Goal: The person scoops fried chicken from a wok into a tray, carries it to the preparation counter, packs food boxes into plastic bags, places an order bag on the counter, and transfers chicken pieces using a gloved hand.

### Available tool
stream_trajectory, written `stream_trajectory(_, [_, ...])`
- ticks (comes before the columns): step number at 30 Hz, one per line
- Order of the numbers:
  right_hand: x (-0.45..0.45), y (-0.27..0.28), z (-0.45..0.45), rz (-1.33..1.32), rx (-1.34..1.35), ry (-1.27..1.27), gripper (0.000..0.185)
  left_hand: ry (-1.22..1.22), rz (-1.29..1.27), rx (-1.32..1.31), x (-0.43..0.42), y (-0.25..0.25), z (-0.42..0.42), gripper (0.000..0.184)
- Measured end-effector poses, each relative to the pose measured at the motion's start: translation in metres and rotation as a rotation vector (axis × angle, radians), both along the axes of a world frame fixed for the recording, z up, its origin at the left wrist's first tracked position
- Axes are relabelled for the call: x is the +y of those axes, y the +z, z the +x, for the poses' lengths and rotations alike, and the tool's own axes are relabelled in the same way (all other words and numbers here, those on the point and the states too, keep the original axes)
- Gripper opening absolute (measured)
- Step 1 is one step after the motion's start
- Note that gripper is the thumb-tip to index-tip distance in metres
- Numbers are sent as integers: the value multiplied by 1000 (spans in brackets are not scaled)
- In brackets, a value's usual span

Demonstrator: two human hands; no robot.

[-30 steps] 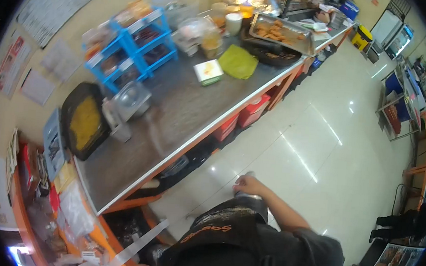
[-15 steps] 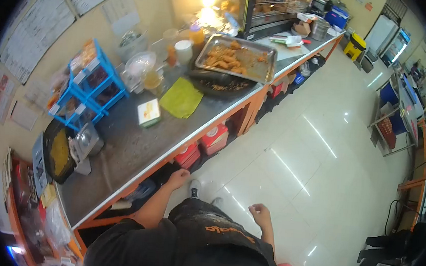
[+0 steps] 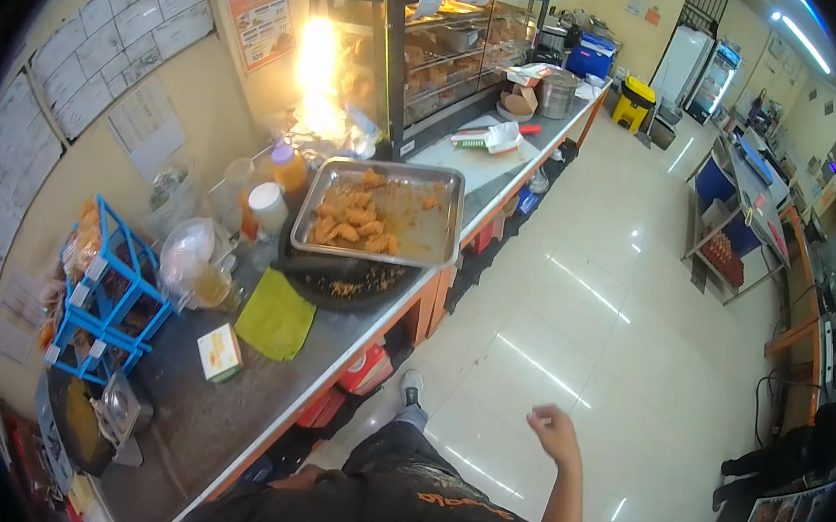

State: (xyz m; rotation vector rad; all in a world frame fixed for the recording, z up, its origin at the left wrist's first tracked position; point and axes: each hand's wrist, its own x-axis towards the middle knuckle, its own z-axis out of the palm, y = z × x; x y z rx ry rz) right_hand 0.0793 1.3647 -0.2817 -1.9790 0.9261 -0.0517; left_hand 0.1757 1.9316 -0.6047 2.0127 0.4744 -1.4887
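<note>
My right hand (image 3: 554, 434) hangs over the tiled floor with its fingers loosely bent and apart, holding nothing. Low at the counter's front edge, only a bit of my left hand (image 3: 299, 478) shows; its fingers are hidden. On the counter (image 3: 175, 419) to my left lie a small white and yellow box (image 3: 220, 351) and a folded green cloth (image 3: 276, 314). Beyond them a metal tray (image 3: 448, 190) of fried chicken pieces (image 3: 357, 222) rests over a dark round pan (image 3: 342, 289) with crumbs in it.
A blue rack (image 3: 110, 301) and a lidded steel container (image 3: 122, 405) stand on the counter. Bottles and a white-lidded jar (image 3: 267, 208) are behind the tray. A glass food warmer (image 3: 453, 63) stands farther along. A yellow bin (image 3: 634, 103) and a metal table (image 3: 737, 203) stand ahead.
My view has moved forward and tipped up, with one foot stepping ahead. My right hand has swung higher in view; my left hand has dropped back toward my body, mostly out of sight.
</note>
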Motion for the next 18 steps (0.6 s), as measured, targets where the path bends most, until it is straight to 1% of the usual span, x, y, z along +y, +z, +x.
stream_trajectory(2, [-28,30,83,-71,-132,126,36,38,-37,6,-29,3,21,33])
stream_trajectory(5, [-56,51,202,18,-248,288,39,94,-88,-12,-68,-4,53,35])
stream_trajectory(8, [-81,39,301,128,-207,345,34,115,-158,-67,-116,-11,93,37])
stream_trajectory(10, [-95,18,356,246,-83,263,32,102,-205,-128,-144,-19,109,38])
stream_trajectory(11, [-105,6,375,428,-131,246,32,91,-231,-152,-157,-30,107,39])
stream_trajectory(12, [-110,-3,392,617,-154,221,31,141,-254,-147,-172,-37,99,40])
stream_trajectory(13, [-113,-6,406,669,-178,216,31,248,-277,-128,-187,-42,93,41])
stream_trajectory(14, [-117,-7,422,724,-219,205,31,456,-302,-90,-203,-43,90,42])
stream_trajectory(15, [-122,-9,436,699,-185,233,31,701,-331,-61,-220,-40,88,42])
stream_trajectory(16, [-127,-11,448,667,-168,254,31,891,-349,-64,-235,-39,85,43])
stream_trajectory(18, [-145,-27,458,594,-147,361,31,1119,-263,-202,-279,10,90,43])
